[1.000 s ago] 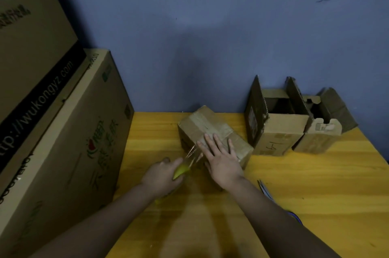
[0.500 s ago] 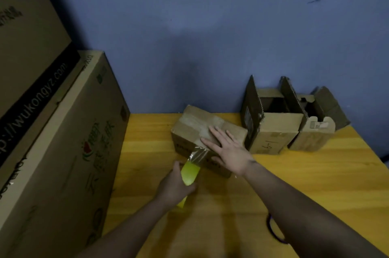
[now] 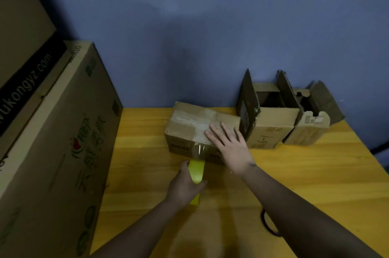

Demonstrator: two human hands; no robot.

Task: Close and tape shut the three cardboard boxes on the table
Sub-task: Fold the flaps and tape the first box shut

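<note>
A closed cardboard box (image 3: pixel 189 125) lies on the yellow wooden table (image 3: pixel 315 173), with clear tape across its top seam. My right hand (image 3: pixel 229 144) presses flat on the box's near right top. My left hand (image 3: pixel 185 186) grips a yellow tape roll (image 3: pixel 196 170) just in front of the box. A clear strip of tape (image 3: pixel 200 150) runs from the roll up the box's front face. To the right stand two open boxes, one (image 3: pixel 271 123) next to the closed box and one (image 3: pixel 311 129) further right, flaps up.
Large printed cartons (image 3: pixel 52 152) stand along the table's left edge. Scissors with dark handles (image 3: pixel 268 224) lie on the table under my right forearm, partly hidden. A blue wall backs the table.
My left hand has drawn the yellow roll toward me, stretching tape down the box's front. The box has turned squarer to me. My right hand stays flat on top.
</note>
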